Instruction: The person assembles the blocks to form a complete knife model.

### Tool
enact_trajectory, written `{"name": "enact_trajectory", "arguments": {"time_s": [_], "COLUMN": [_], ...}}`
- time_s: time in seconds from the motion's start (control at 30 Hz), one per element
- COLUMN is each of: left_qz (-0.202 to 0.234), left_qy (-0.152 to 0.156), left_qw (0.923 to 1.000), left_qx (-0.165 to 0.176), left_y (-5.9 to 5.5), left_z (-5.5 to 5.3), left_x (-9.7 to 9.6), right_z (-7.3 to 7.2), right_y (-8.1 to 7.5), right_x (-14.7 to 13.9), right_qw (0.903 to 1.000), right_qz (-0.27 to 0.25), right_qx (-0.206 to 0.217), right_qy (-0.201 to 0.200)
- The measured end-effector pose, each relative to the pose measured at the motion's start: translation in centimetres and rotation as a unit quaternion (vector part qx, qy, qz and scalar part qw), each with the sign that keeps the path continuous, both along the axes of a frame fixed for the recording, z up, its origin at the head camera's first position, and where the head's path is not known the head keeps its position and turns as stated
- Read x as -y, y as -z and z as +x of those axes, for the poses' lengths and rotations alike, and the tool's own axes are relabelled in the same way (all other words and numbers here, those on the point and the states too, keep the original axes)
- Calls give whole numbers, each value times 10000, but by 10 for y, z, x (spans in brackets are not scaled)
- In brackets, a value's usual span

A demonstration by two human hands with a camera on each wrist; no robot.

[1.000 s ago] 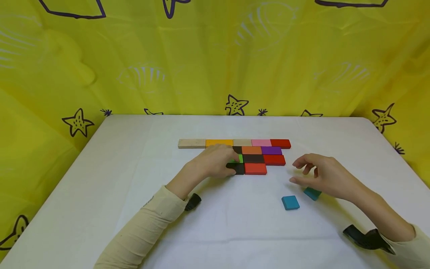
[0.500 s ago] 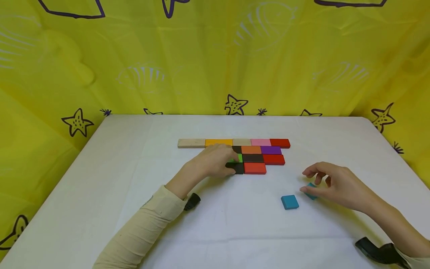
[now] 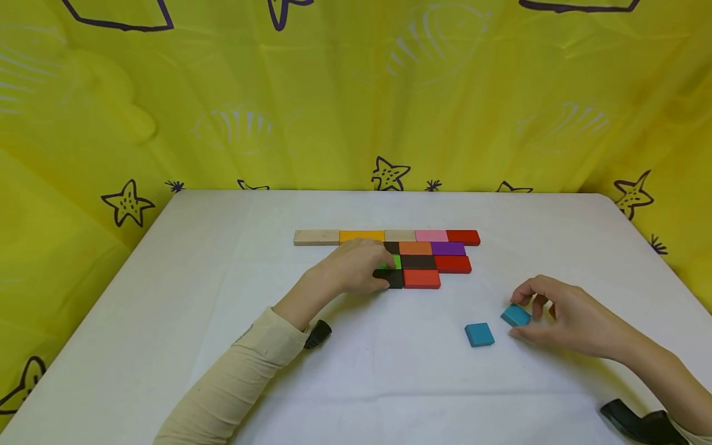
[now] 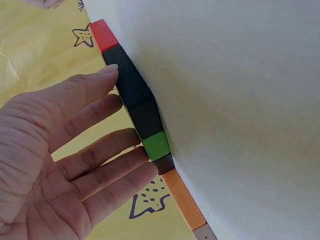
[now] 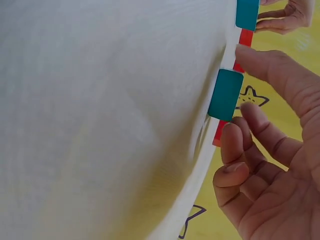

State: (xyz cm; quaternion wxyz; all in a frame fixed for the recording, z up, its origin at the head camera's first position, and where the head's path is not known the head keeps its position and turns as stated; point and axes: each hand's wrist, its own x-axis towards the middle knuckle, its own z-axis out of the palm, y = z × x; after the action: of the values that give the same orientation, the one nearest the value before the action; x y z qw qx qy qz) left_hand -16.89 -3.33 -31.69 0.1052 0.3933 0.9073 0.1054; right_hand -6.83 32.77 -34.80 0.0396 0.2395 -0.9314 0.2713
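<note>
Flat coloured wooden blocks lie in several rows on the white table. My left hand [image 3: 356,267] rests at the rows' left end and covers part of them. Its thumb touches a black block [image 3: 396,279], and its other fingertips reach along the edge by the green block [image 4: 157,146]; these fingers are fairly straight in the left wrist view. Over on the right, my right hand [image 3: 564,318] is around a blue block [image 3: 515,315], thumb on the near side, index finger on the far side. The right wrist view shows the thumb [image 5: 267,62] apart from that block.
A second blue block [image 3: 479,334] lies just left of the right hand. A red block [image 3: 421,279] ends the nearest row. The longest row, at the back, starts with a plain wood block [image 3: 316,237]. A yellow patterned cloth [image 3: 334,111] hangs behind the table.
My right hand has moved right and toward me, from above the right-hand blue block to around it. That block now shows between thumb and index finger. The left hand has stayed in place.
</note>
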Motion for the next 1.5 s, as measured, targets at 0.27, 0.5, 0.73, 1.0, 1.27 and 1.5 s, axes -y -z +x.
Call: {"name": "enact_trajectory", "arguments": {"time_s": [0.27, 0.5, 0.73, 1.0, 1.27, 1.5], "left_qz": [35, -33, -41, 33, 38, 8], "left_qy": [17, -19, -4, 0, -19, -27], "left_qw": [10000, 10000, 10000, 10000, 10000, 10000], "left_qx": [-19, -39, -54, -53, -32, -61], "left_y": [-1, 0, -1, -1, -1, 0], "left_z": [1, 1, 2, 1, 1, 1], "left_x": [1, 0, 1, 1, 1, 1], "right_z": [-2, -3, -8, -20, -41, -57], "right_y": [1, 0, -2, -6, -7, -11], "right_x": [-2, -2, 0, 7, 12, 18], "right_qw": [9998, 9994, 9992, 9999, 9999, 9994], "right_qz": [-34, -4, 150, 92, 116, 269], "right_qx": [164, 346, 378, 114, -23, 205], "right_qy": [-97, -1, 65, 42, -44, 21]}}
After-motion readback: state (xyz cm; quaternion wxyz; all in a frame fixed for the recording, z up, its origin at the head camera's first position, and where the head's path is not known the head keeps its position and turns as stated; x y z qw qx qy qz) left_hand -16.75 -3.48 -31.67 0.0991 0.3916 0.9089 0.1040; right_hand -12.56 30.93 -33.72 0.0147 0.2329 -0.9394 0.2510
